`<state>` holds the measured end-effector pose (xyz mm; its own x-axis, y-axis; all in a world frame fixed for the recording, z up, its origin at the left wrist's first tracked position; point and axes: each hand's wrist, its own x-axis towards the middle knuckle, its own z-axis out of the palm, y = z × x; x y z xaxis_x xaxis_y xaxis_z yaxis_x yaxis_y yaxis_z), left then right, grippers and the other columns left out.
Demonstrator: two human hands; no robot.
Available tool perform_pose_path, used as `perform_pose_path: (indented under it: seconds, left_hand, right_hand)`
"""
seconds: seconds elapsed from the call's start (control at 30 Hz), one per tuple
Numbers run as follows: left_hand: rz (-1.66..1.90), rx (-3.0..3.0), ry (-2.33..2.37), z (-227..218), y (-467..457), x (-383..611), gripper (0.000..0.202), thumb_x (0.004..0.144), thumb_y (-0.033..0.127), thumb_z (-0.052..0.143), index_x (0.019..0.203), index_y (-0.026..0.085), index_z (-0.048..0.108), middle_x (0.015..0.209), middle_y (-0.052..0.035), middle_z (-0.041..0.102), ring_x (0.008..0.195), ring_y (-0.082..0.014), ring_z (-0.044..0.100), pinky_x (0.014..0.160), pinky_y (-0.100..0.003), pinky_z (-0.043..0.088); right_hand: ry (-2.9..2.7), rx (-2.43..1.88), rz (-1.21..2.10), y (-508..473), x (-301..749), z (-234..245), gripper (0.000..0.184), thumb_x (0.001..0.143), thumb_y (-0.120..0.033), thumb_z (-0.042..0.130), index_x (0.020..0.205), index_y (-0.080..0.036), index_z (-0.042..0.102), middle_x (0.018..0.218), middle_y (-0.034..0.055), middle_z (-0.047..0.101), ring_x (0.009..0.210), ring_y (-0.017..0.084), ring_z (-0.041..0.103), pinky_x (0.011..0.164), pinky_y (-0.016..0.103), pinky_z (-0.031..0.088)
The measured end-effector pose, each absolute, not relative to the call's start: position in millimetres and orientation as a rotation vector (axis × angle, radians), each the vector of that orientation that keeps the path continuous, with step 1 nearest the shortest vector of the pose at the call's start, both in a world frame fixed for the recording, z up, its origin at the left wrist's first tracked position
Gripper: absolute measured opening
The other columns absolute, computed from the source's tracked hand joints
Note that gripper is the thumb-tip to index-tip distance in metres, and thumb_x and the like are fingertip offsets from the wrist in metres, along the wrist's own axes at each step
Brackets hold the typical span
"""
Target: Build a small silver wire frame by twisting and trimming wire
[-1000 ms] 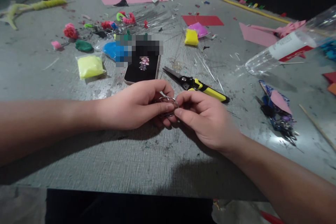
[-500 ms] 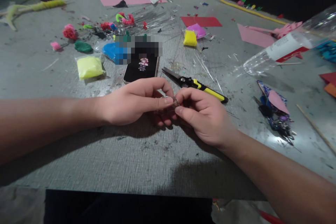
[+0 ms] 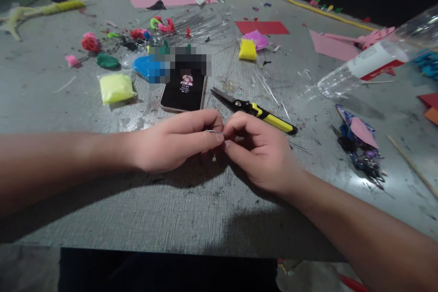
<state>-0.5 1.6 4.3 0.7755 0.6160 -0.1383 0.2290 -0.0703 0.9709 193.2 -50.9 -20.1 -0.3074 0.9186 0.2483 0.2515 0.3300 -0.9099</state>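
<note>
Two hands meet at the middle of the table, fingertips almost touching. The left hand has thumb and forefinger pinched shut on a thin wire. The right hand pinches the other side of it, with the rest of its fingers curled under. Only a short bright bit of the wire shows between the fingertips. The rest is hidden, so its shape cannot be told.

A second ago the wire stood out as an open loop in the gap between the hands. Half a second ago that loop was already smaller. Now the gap has closed and the loop is gone from view. This suggests the wire has been drawn or pressed tighter, and that the hands are working it at its smallest point, where the grip is fine and easily lost.

Both hands have also shifted a little up the table, so the right knuckles sit just beside the snips and the left fingers lie near the phone. Neither of those has moved, nor has the bottle.
</note>
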Motion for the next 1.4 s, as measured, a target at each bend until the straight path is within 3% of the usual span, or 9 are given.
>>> perform_pose_path:
  seconds: [0.1, 0.27, 0.4, 0.5, 0.63, 0.77, 0.97, 1.2, 1.4]
  left_hand:
    - [0.392, 1.653, 0.717, 4.8, 1.0, -0.1, 0.021, 0.093, 0.019, 0.049, 0.073, 0.019, 0.049, 0.066, 0.0014, 0.051, 0.059, -0.0114, 0.047, 0.049, -0.021, 0.038]
    - [0.472, 1.648, 0.736, 4.3, -2.1, 0.9, 0.017, 0.092, 0.017, 0.048, 0.076, 0.020, 0.045, 0.067, 0.0016, 0.054, 0.062, -0.0116, 0.050, 0.053, -0.023, 0.040]
    - [0.542, 1.878, 0.759, 0.5, -5.4, -2.1, 0.013, 0.094, 0.025, 0.051, 0.083, 0.020, 0.047, 0.069, 0.0030, 0.052, 0.062, -0.0119, 0.048, 0.053, -0.025, 0.040]
    - [0.617, 2.087, 0.793, -1.3, -8.5, -5.4, 0.008, 0.091, 0.023, 0.055, 0.094, 0.018, 0.049, 0.078, 0.0011, 0.056, 0.066, -0.0129, 0.051, 0.058, -0.026, 0.045]
    - [0.679, 2.163, 0.688, -0.8, -11.2, -7.4, 0.017, 0.091, 0.016, 0.056, 0.106, 0.017, 0.050, 0.091, -0.0036, 0.066, 0.078, -0.0158, 0.063, 0.067, -0.028, 0.052]
    - [0.698, 2.263, 0.625, 1.3, -10.1, -7.3, 0.023, 0.089, 0.013, 0.056, 0.111, 0.017, 0.053, 0.094, -0.0056, 0.069, 0.078, -0.0170, 0.066, 0.067, -0.029, 0.052]
    - [0.671, 2.318, 0.643, 1.9, -8.2, -7.7, 0.021, 0.089, 0.013, 0.052, 0.109, 0.019, 0.055, 0.094, -0.0056, 0.069, 0.079, -0.0178, 0.065, 0.070, -0.031, 0.052]
    - [0.671, 2.295, 0.586, 2.5, -9.4, -8.9, 0.024, 0.088, 0.010, 0.050, 0.111, 0.018, 0.053, 0.097, -0.0068, 0.069, 0.084, -0.0187, 0.067, 0.074, -0.032, 0.054]
    - [0.701, 2.340, 0.584, -1.2, -10.6, -10.4, 0.025, 0.087, 0.009, 0.051, 0.111, 0.018, 0.050, 0.098, -0.0082, 0.067, 0.083, -0.0192, 0.065, 0.072, -0.033, 0.054]
  right_hand:
    - [-1.644, -1.110, 1.092, -54.0, 191.1, -21.0, 0.006, 0.090, -0.018, 0.066, 0.091, -0.022, 0.061, 0.083, -0.0012, 0.062, 0.075, 0.012, 0.059, 0.065, 0.027, 0.049]
    - [-1.294, -1.184, 1.425, -57.9, 185.4, -15.8, 0.020, 0.086, -0.032, 0.075, 0.092, -0.021, 0.059, 0.071, -0.0031, 0.065, 0.054, 0.010, 0.059, 0.045, 0.023, 0.046]
    - [-1.155, -1.140, 1.546, -57.6, 182.4, -14.1, 0.030, 0.080, -0.036, 0.082, 0.090, -0.018, 0.060, 0.071, -0.0040, 0.066, 0.048, 0.008, 0.060, 0.044, 0.023, 0.050]
    - [-1.074, -1.085, 1.576, -56.4, 181.7, -17.1, 0.034, 0.076, -0.034, 0.086, 0.092, -0.018, 0.062, 0.077, -0.0041, 0.067, 0.050, 0.007, 0.062, 0.045, 0.022, 0.050]
    - [-0.979, -1.047, 1.605, -56.5, 181.6, -19.1, 0.030, 0.076, -0.030, 0.086, 0.091, -0.019, 0.063, 0.079, -0.0042, 0.068, 0.056, 0.008, 0.065, 0.051, 0.021, 0.052]
    - [-0.929, -0.982, 1.622, -57.1, 181.1, -18.0, 0.022, 0.078, -0.023, 0.084, 0.088, -0.019, 0.065, 0.076, -0.0041, 0.070, 0.062, 0.008, 0.067, 0.062, 0.022, 0.056]
    - [-0.975, -1.013, 1.631, -56.9, 180.2, -20.9, 0.023, 0.080, -0.029, 0.082, 0.087, -0.019, 0.062, 0.071, -0.0028, 0.071, 0.053, 0.008, 0.062, 0.049, 0.020, 0.046]
    - [-1.020, -1.053, 1.626, -57.8, 180.7, -22.0, 0.030, 0.079, -0.038, 0.084, 0.087, -0.018, 0.062, 0.068, -0.0035, 0.068, 0.051, 0.009, 0.062, 0.045, 0.020, 0.047]
    - [-1.158, -1.136, 1.472, -64.6, 178.3, -16.1, 0.026, 0.083, -0.038, 0.079, 0.088, -0.019, 0.063, 0.067, -0.0046, 0.063, 0.048, 0.008, 0.057, 0.043, 0.020, 0.046]
